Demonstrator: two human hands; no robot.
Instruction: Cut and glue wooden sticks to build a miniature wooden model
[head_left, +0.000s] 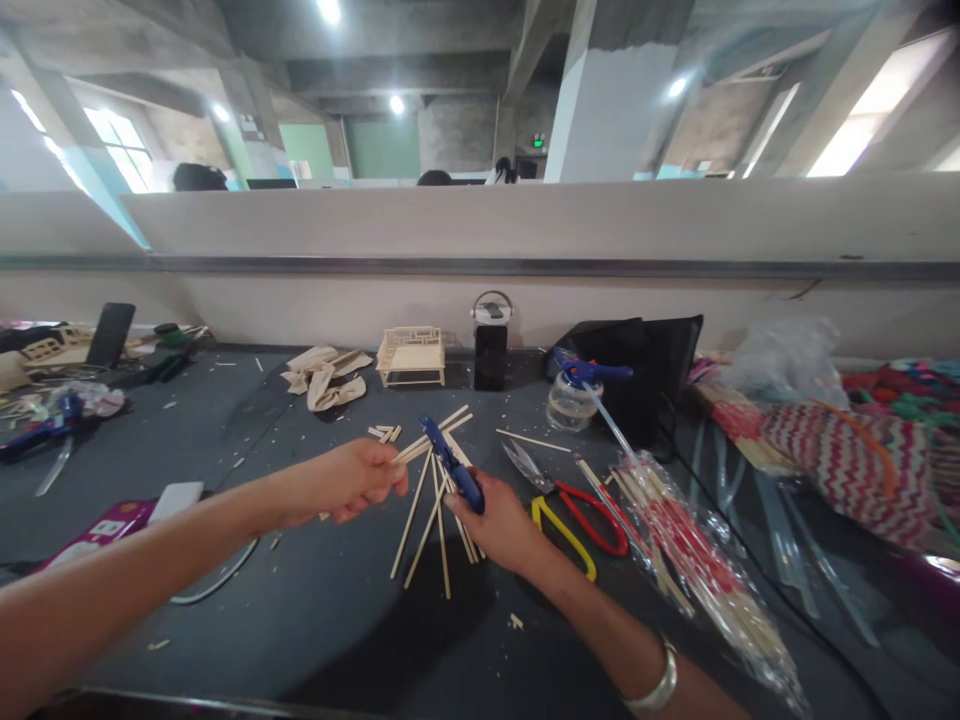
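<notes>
My left hand is closed around thin wooden sticks, whose ends reach right, toward a blue hand tool. My right hand grips this tool by its lower end; it looks like a cutter, but its jaws cannot be made out. Beneath and between the hands, several loose sticks lie fanned out on the dark table. A few short cut pieces rest just beyond my left hand. Scissors with one red and one yellow handle lie right of my right hand.
At the back stand a small wooden model bench, a phone and a glass jar with a blue glue gun on it. Plastic-wrapped sticks lie right, crumpled cloth back left. A partition borders the table.
</notes>
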